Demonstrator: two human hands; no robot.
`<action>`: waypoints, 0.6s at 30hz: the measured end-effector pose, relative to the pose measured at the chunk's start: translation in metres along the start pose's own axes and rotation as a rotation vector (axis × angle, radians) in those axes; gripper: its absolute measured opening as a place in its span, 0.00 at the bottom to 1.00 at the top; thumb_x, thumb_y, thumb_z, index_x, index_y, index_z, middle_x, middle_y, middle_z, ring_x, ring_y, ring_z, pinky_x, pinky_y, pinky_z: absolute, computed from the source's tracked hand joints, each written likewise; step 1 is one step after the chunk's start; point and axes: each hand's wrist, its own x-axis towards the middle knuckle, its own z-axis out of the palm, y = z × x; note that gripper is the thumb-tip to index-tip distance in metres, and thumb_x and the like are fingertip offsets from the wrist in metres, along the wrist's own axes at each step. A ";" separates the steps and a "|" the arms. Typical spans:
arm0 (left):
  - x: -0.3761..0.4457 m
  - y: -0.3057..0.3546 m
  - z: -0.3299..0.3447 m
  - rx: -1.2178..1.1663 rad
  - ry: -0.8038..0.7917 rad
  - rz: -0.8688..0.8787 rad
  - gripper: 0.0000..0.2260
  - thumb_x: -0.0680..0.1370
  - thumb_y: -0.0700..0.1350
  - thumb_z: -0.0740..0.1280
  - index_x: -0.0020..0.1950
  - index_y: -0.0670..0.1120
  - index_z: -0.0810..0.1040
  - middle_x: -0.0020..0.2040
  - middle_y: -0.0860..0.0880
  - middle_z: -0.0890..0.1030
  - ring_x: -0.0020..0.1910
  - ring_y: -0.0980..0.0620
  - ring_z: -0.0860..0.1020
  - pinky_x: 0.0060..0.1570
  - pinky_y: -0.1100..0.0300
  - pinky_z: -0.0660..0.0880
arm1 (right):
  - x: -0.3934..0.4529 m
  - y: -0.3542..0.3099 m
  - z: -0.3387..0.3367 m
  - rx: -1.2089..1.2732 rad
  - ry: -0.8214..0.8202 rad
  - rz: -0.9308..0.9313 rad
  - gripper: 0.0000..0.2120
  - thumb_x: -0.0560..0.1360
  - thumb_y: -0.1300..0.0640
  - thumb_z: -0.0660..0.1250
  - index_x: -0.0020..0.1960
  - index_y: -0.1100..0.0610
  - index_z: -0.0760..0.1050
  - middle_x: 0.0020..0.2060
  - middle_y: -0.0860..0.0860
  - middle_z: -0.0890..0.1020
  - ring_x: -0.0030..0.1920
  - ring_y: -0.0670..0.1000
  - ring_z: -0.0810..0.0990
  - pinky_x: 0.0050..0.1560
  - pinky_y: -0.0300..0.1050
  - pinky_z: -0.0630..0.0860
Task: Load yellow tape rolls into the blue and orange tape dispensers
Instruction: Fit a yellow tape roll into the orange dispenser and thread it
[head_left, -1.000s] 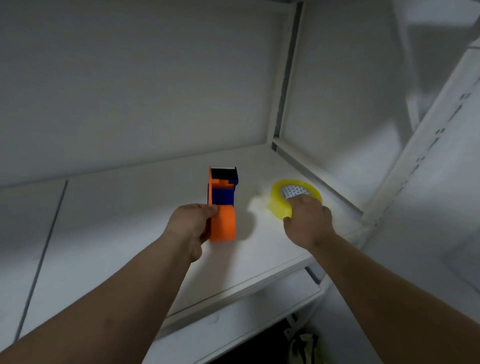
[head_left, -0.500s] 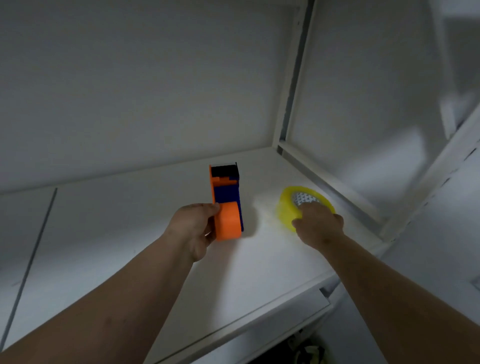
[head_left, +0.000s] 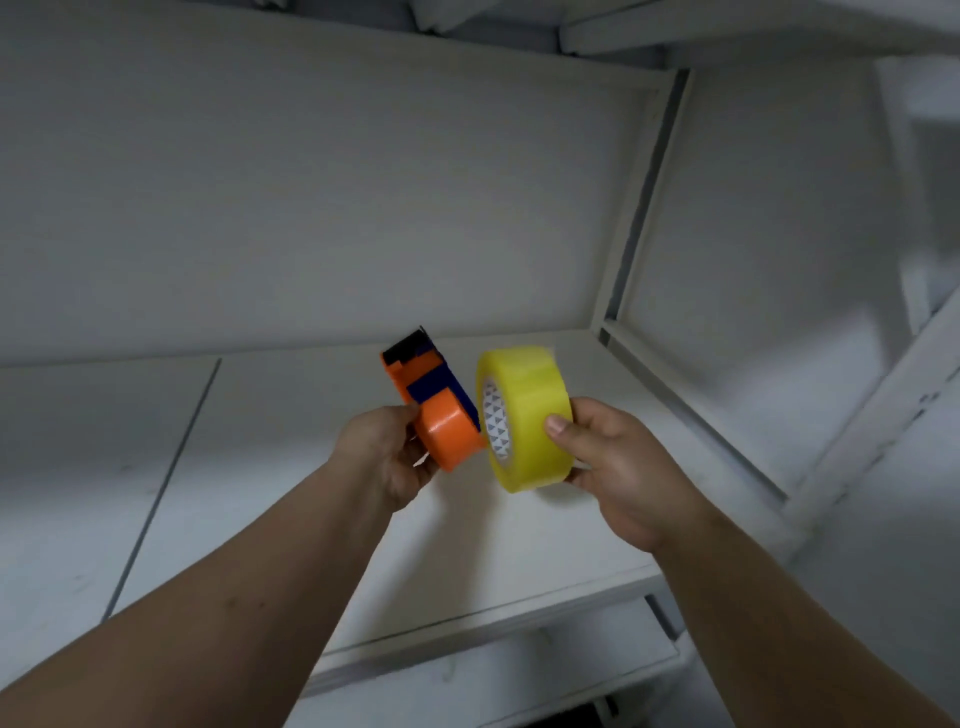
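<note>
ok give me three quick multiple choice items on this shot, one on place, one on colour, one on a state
1. Where is the tape roll?
A. flat on the shelf
B. in the right hand, beside the dispenser
C. mounted in the dispenser

2. What colour is the roll?
A. yellow
B. red
C. black

3. What is the left hand doing?
A. hanging idle
B. pressing flat on the shelf
C. gripping the dispenser

Answers: 1 B, thumb and fingers clasp the raised roll; 2 A, its band is yellow; 3 C, fingers wrap the orange body.

Both hands (left (head_left: 387, 457), right (head_left: 621, 467)) raised, fingers curled
</note>
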 end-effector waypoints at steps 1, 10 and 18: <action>-0.007 -0.002 -0.002 0.020 -0.007 0.015 0.10 0.81 0.40 0.62 0.61 0.43 0.75 0.44 0.46 0.82 0.38 0.49 0.80 0.33 0.52 0.72 | -0.005 0.002 0.001 -0.038 -0.018 0.002 0.10 0.78 0.59 0.62 0.58 0.60 0.75 0.54 0.60 0.82 0.54 0.59 0.81 0.58 0.57 0.75; -0.070 -0.010 -0.036 0.167 -0.059 0.033 0.04 0.80 0.41 0.63 0.54 0.42 0.75 0.46 0.45 0.81 0.41 0.47 0.80 0.34 0.52 0.73 | -0.047 0.010 0.030 -0.058 -0.078 0.013 0.13 0.79 0.57 0.61 0.62 0.58 0.73 0.57 0.58 0.80 0.58 0.58 0.79 0.62 0.61 0.73; -0.098 0.018 -0.098 0.129 -0.021 -0.016 0.05 0.80 0.42 0.63 0.47 0.42 0.77 0.42 0.45 0.81 0.40 0.48 0.79 0.34 0.52 0.72 | -0.073 -0.002 0.111 -0.367 -0.094 -0.223 0.07 0.78 0.55 0.63 0.54 0.51 0.75 0.51 0.53 0.81 0.50 0.52 0.79 0.47 0.46 0.76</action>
